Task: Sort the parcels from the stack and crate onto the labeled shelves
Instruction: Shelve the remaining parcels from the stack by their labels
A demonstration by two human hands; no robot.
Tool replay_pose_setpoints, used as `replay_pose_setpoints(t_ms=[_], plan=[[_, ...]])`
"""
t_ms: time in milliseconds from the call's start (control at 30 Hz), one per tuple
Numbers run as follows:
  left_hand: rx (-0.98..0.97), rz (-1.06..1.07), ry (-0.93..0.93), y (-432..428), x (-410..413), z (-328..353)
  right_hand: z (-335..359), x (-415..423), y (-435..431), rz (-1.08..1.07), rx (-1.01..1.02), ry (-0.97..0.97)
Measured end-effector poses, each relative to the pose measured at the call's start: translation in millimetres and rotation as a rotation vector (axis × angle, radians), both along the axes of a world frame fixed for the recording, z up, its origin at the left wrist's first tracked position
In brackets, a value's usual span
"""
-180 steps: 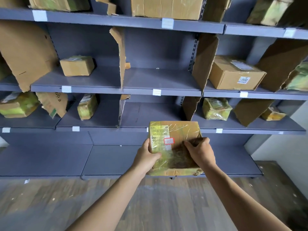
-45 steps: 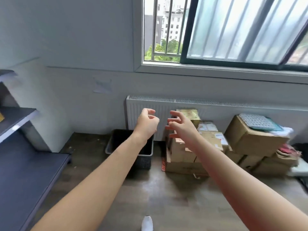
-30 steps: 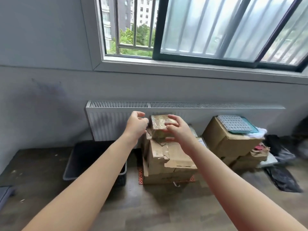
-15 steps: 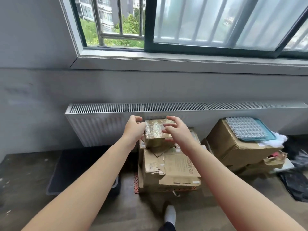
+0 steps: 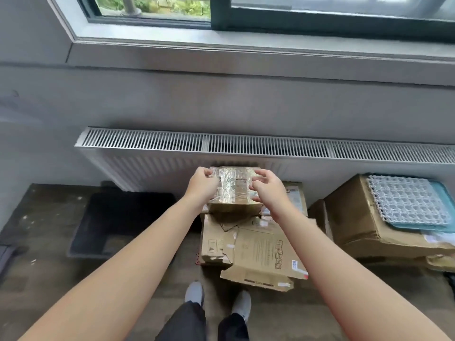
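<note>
Clasping the tape-wrapped parcel [image 5: 234,190] from both sides: left hand [image 5: 202,187] with fingers [image 5: 206,171] curled round its left edge, right hand [image 5: 267,190] curled over its right edge. Resting on top of the stack [image 5: 246,244] of cardboard boxes below the radiator [image 5: 246,143], not plainly lifted yet. To the left on the floor, a dark crate [image 5: 118,225], contents too dim to make out. Probably much left: carrying this parcel to a labeled shelf, out of view here, then clearing the boxes underneath.
</note>
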State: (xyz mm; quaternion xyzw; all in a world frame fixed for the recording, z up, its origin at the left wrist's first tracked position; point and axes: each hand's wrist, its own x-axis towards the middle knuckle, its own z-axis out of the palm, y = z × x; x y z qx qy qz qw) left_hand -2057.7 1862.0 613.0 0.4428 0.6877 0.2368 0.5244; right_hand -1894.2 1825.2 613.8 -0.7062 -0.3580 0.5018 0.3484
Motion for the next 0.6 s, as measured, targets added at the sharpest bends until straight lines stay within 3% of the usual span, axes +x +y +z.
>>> replay_pose_setpoints(t_ms=[433, 600], plan=[[-0.221, 0.024, 0.160, 93.5, 1.0, -175.8, -156.7, 40.9, 76.0, -0.023, -0.260, -0.233], [-0.273, 0.000, 0.085, 114.5, 3.3, -208.7, -188.6, 40.7, 90.5, 0.015, -0.340, -0.243]])
